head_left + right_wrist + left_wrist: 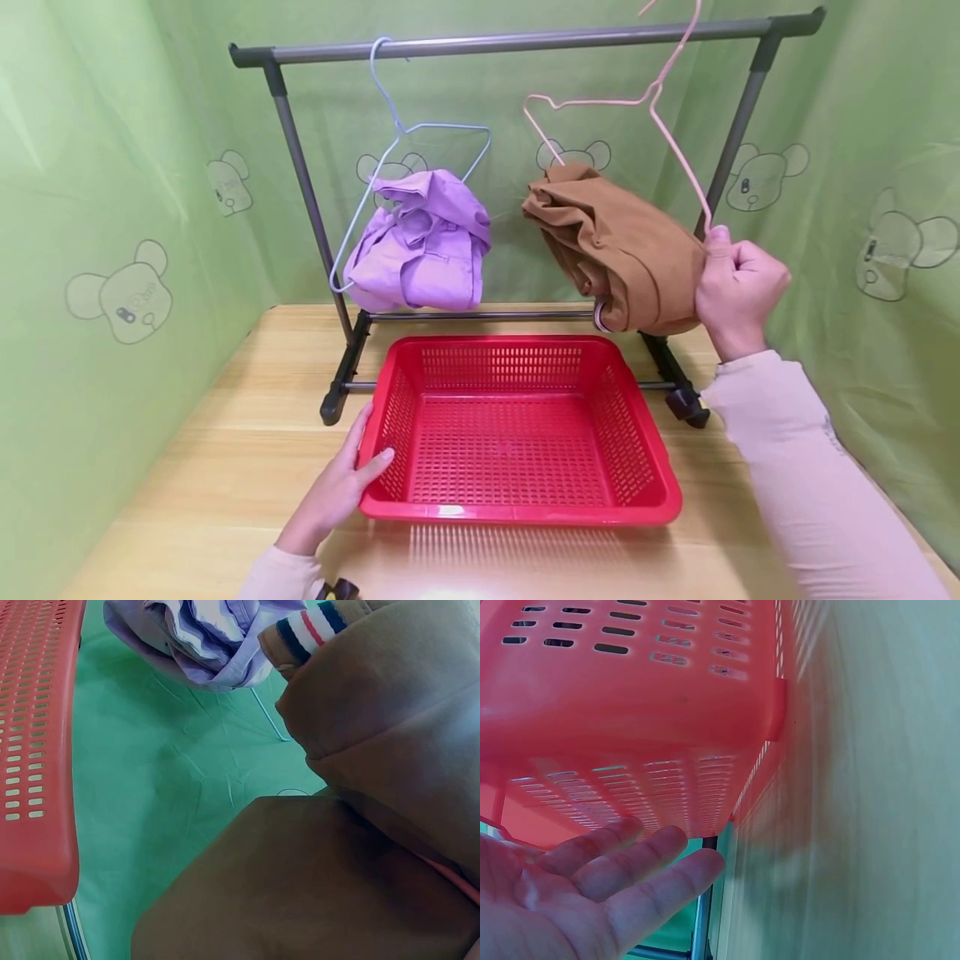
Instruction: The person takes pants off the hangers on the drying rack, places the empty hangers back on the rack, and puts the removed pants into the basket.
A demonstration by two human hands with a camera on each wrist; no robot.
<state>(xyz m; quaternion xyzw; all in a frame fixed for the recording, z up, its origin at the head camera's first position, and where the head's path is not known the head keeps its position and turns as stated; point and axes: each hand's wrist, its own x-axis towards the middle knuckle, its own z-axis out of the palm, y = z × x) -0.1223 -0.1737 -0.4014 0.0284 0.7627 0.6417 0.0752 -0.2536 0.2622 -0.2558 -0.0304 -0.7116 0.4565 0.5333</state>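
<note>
Right hand (742, 287) up, gripping the pink hanger (657, 88) at its lower corner, brown cloth (630, 246) draped over it! Left hand (333, 492), fingers straight, rests at the basket (517, 514), left side, before the rack (510, 42).

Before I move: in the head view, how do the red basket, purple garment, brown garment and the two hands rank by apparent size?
1. Red basket
2. Brown garment
3. Purple garment, somewhat smaller
4. Left hand and right hand: too alike to rank
</note>
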